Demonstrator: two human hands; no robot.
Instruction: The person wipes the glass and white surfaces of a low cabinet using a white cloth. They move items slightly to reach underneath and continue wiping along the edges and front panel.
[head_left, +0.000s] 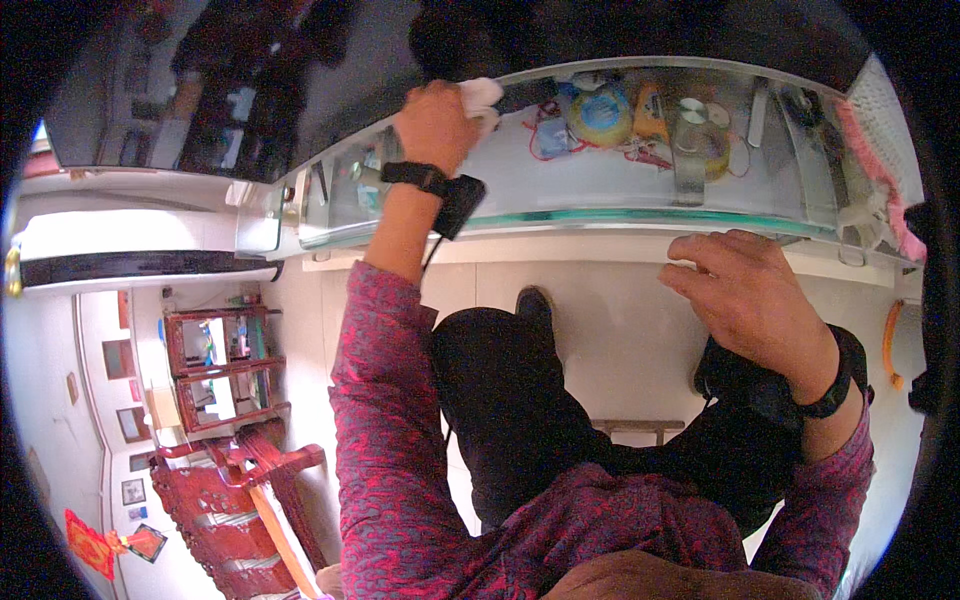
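My left hand (439, 124) holds a bunched white cloth (482, 94) near the back edge of a glass-topped stand (585, 217). The cloth appears to rest against the glass, and my fingers partly cover it. My right hand (750, 296) hovers in front of the stand's front edge, above my right knee, its fingers loosely bent and holding nothing. Through the glass I see a roll of clear tape (600, 116) with a blue core, an orange packet (650, 112), red cords (534, 135) and a second, yellowish tape roll (716, 154).
A large black television screen (135, 90) rises at the upper left. White cloth with pink trim (885, 172) hangs at the stand's right end. A carved red wooden chair (240, 525) and a glass-fronted cabinet (225, 367) stand to the left. An orange strap (892, 345) is at the right.
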